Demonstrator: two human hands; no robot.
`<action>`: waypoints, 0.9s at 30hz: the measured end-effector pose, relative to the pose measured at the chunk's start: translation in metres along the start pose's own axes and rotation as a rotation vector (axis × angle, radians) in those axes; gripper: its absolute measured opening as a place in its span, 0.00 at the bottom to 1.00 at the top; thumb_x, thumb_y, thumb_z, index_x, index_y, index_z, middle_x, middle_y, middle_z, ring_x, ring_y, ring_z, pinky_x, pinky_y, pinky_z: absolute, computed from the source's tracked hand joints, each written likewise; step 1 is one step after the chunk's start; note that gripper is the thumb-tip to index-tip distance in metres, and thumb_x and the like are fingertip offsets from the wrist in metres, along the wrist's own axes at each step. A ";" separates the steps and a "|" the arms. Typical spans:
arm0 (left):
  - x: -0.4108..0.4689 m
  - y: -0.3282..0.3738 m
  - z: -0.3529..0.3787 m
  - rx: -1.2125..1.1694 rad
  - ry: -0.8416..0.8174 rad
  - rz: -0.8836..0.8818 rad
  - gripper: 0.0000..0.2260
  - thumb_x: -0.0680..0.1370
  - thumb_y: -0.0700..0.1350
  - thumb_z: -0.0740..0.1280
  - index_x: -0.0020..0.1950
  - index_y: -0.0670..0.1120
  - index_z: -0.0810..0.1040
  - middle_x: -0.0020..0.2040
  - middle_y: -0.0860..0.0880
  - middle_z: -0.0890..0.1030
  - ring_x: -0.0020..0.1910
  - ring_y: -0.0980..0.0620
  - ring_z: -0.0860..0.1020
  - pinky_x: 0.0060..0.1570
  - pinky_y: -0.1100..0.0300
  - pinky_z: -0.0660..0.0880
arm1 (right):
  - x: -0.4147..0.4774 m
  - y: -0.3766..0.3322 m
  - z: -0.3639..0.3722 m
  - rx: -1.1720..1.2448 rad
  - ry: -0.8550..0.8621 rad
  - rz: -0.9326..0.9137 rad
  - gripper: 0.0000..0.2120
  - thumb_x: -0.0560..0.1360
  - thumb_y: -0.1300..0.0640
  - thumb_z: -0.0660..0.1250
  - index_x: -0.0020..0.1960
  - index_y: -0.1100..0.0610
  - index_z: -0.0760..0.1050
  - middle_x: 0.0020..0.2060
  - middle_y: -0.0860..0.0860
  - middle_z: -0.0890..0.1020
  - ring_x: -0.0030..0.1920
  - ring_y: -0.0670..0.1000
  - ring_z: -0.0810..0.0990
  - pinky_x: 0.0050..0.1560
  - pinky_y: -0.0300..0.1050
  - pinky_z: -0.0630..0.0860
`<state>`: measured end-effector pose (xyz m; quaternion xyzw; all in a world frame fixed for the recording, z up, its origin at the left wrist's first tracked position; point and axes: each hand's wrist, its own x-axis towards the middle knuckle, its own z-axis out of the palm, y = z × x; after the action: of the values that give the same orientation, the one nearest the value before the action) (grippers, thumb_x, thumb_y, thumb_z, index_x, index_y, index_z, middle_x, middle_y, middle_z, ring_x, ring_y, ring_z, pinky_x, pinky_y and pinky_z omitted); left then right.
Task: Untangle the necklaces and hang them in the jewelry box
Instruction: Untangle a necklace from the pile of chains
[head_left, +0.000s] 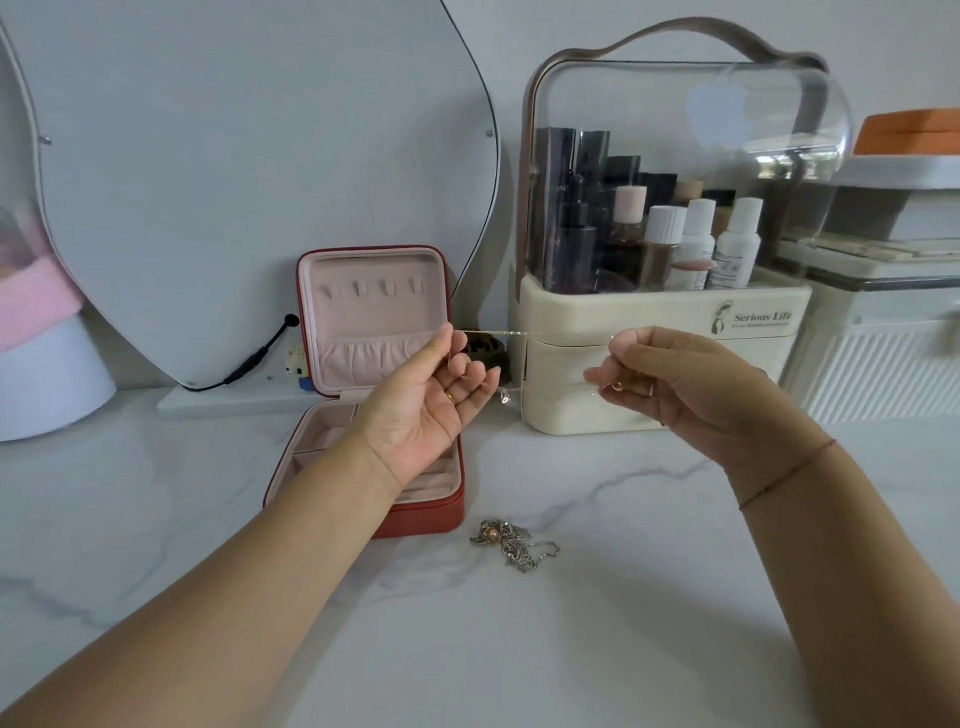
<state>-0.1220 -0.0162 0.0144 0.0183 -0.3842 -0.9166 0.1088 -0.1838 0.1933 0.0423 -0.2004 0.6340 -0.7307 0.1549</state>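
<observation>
A thin gold necklace (524, 333) is stretched level between my two hands above the marble counter. My left hand (431, 395) pinches one end in front of the jewelry box. My right hand (670, 374) pinches the other end, fingers curled, with a small pendant showing in the palm. The red jewelry box (291, 473) stands open at the left, its pink lid upright with several hooks (371, 287) bare. A tangled heap of silver necklaces (511, 543) with a pink bead lies on the counter below my hands.
A cream cosmetics organizer (665, 312) with a clear dome and bottles stands behind my right hand. A large mirror (234, 182) leans at the back left, with a black cable (254, 358). White storage containers (883, 338) sit at the far right.
</observation>
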 end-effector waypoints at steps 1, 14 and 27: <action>0.000 0.000 0.000 0.008 0.003 -0.006 0.09 0.79 0.46 0.62 0.41 0.44 0.76 0.24 0.52 0.72 0.25 0.57 0.75 0.42 0.59 0.81 | 0.000 0.000 0.001 0.090 -0.018 0.019 0.07 0.79 0.63 0.61 0.43 0.59 0.74 0.33 0.53 0.82 0.44 0.52 0.83 0.49 0.45 0.82; 0.000 -0.001 -0.004 0.036 -0.008 0.024 0.11 0.76 0.48 0.66 0.36 0.45 0.79 0.31 0.50 0.77 0.33 0.54 0.79 0.42 0.57 0.81 | 0.004 0.006 0.004 0.002 0.051 0.001 0.07 0.81 0.61 0.60 0.44 0.57 0.71 0.34 0.52 0.80 0.27 0.46 0.78 0.28 0.35 0.73; -0.001 0.000 -0.003 0.059 0.019 0.011 0.13 0.76 0.50 0.66 0.34 0.46 0.77 0.27 0.51 0.71 0.27 0.56 0.72 0.37 0.60 0.80 | 0.006 0.006 0.007 0.219 0.055 -0.052 0.09 0.80 0.61 0.60 0.41 0.57 0.70 0.25 0.49 0.73 0.36 0.48 0.78 0.53 0.45 0.78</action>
<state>-0.1206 -0.0184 0.0119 0.0281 -0.4102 -0.9040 0.1169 -0.1863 0.1835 0.0373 -0.1783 0.5491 -0.8045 0.1394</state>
